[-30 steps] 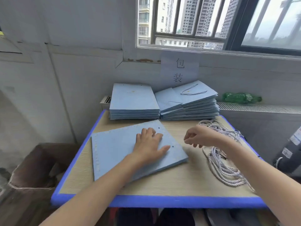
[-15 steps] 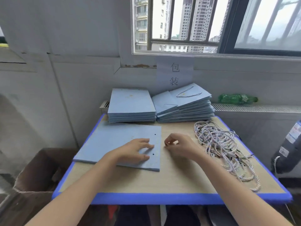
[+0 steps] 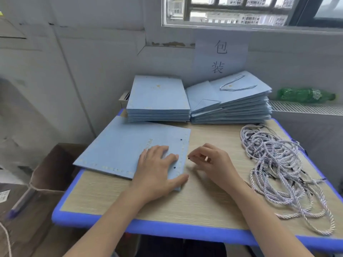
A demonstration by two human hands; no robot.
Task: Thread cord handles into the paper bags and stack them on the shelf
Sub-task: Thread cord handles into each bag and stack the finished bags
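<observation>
Wood-grain table (image 3: 167, 206) with blue rim carrying everything. Flat blue paper bag (image 3: 130, 153) lying on table, its punched edge sitting under left-hand fingers (image 3: 163, 153). Right hand (image 3: 213, 164) resting on bare tabletop just beside that edge, fingertips curled close to it. Tangle of white cords (image 3: 278, 164) lying beyond right-hand knuckles, well apart from fingertips. Two piles sitting past fingertips at far edge: neat stack of bags (image 3: 157, 97), and fanned stack (image 3: 232, 106) beside it.
</observation>
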